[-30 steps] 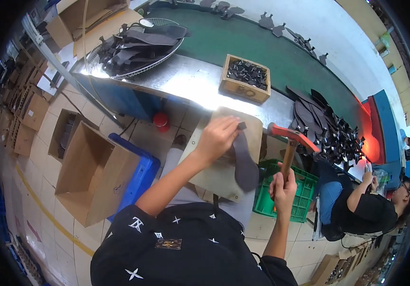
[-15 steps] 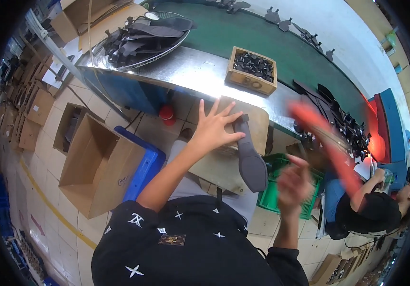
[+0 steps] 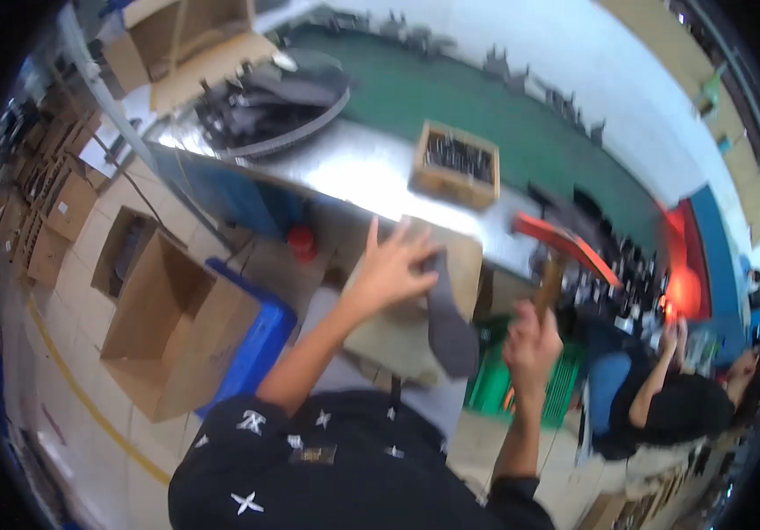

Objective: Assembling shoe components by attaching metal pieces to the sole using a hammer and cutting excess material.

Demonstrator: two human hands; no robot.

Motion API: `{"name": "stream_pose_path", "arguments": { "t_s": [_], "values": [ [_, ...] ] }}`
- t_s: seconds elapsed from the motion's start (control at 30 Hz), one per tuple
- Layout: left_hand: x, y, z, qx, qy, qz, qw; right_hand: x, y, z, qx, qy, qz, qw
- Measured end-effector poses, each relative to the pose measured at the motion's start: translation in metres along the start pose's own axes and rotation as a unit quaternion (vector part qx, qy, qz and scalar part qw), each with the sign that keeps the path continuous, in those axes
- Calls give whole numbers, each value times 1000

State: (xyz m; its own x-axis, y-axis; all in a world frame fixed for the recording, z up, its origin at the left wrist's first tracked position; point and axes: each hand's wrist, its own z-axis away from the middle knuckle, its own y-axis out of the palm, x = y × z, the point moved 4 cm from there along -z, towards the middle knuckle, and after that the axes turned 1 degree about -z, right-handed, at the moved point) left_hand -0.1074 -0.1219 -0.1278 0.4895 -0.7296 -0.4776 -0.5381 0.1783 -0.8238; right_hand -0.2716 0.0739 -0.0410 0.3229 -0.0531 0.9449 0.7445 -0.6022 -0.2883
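My left hand lies over a pale board in front of me, fingers spread apart. Its thumb side meets the edge of a dark grey shoe insole that lies along the board's right side. Whether the hand presses on the insole is hard to tell through the blur. To the right, my right hand is closed round the wooden handle of a hammer. The hammer's long red-orange head points up, raised and apart from the insole.
On the metal-edged bench stand a wooden box of small dark parts and a wire basket of dark insoles. More dark pieces lie at right on the green surface. A green crate, cardboard box and seated co-worker are nearby.
The hammer, a red smear before, now shows more plainly, upright over my right hand. My left hand stays spread by the insole. The whole view has shifted slightly.
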Motion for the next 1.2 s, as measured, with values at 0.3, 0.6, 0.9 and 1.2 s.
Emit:
{"name": "stream_pose_path", "arguments": {
  "t_s": [0.3, 0.6, 0.9, 1.2],
  "values": [
    [-67, -56, 21, 6, 93, 341, 935, 27, -34, 0, -105, -121, -61, 985],
    [-123, -119, 67, 168, -18, 496, 852, -23, 35, -26, 152, -160, 401, 889],
    [-135, -122, 80, 133, 58, 531, 835, 44, 29, 22, 239, -151, -55, 958],
    [-144, -120, 77, 57, 123, 446, 885, 88, 27, 50, 247, -176, -157, 940]
  ]
}}
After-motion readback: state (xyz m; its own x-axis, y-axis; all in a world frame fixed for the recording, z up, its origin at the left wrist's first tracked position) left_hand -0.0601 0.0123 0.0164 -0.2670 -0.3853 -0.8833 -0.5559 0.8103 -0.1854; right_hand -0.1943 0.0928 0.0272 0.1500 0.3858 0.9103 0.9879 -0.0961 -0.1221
